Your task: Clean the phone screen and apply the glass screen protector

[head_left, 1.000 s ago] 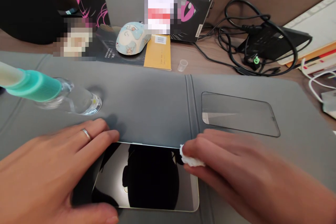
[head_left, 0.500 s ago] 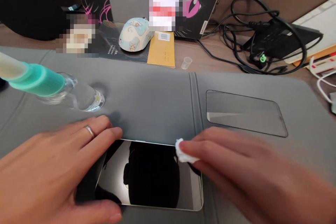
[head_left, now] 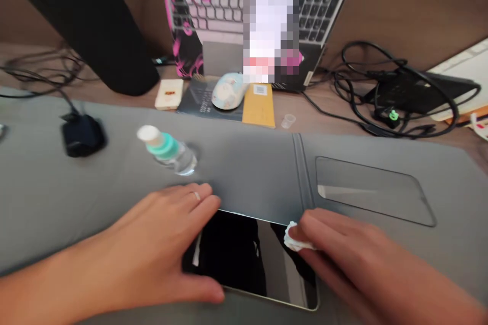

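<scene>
A dark, glossy smartphone lies flat on the grey desk mat, reflecting a silhouette. My left hand, a ring on one finger, steadies its left end, thumb at the near edge and fingers at the far edge. Pinched in my right hand is a crumpled white tissue, pressed to the phone's far right corner. Beyond my right hand rests a clear screen protector with a black border. Past my left fingers stands a small clear bottle with a turquoise collar and white cap.
An open laptop stands at the back, partly blurred out. Before it, a mouse sits on a dark and yellow package. A tiny clear cup is nearby. Black cables coil at right; a black charger lies left.
The camera has pulled back and turned left, so more of the laptop and desk shows. Both hands keep their places on the phone, with the tissue still at its far right corner.
</scene>
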The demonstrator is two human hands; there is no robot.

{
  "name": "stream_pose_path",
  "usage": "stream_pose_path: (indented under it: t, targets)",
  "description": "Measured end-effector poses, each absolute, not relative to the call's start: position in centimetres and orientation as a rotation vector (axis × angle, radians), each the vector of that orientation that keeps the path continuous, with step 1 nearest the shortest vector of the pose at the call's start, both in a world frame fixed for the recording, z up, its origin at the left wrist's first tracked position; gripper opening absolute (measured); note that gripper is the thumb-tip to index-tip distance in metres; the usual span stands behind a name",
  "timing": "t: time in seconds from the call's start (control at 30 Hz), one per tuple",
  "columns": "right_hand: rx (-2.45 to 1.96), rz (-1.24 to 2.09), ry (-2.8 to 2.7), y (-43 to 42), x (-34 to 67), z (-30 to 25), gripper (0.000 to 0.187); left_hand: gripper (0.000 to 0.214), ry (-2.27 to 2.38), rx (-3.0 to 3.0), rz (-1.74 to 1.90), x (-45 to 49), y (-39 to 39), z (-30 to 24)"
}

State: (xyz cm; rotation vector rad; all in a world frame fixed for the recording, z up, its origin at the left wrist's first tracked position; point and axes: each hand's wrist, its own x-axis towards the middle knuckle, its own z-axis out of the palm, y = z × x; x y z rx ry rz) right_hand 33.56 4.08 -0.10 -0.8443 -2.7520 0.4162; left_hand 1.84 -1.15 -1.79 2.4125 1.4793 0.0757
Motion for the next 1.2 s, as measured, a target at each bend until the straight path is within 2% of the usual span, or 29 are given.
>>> stream_pose_path:
  t: [0.07,0.23,0.5,0.67,0.8,1.0,1.2]
  targets:
    - [-0.760,0.418,-2.668,4.9,31.5,-0.2,0.032,0.070,1.440,2.389,0.064,2.0,-0.5,-1.2]
    - [-0.662,0.534,-2.690,6.3,29.1,-1.0,0.025,0.072,1.376,2.383,0.064,1.2,0.1,-0.6]
    - [-0.948,0.764,-2.932,4.2,32.6,1.4,0.033,0.067,1.370,2.348,-0.026,1.1,-0.3,-0.5]
    - [-1.026,0.578,-2.965,2.4,35.6,3.9,0.032,0.065,1.354,2.360,-0.049,1.2,-0.3,-0.5]
    - [-0.910,0.401,-2.921,2.5,32.4,4.7,0.029,0.065,1.362,2.391,-0.036,1.0,-0.3,-0.7]
    - [-0.703,0.478,-3.093,4.3,26.2,2.1,0.021,0.061,1.368,2.354,-0.027,1.0,-0.3,-1.0]
    - [-0.761,0.589,-3.114,3.6,31.3,2.0,0.028,0.052,1.347,2.363,-0.032,1.1,-0.2,-1.1]
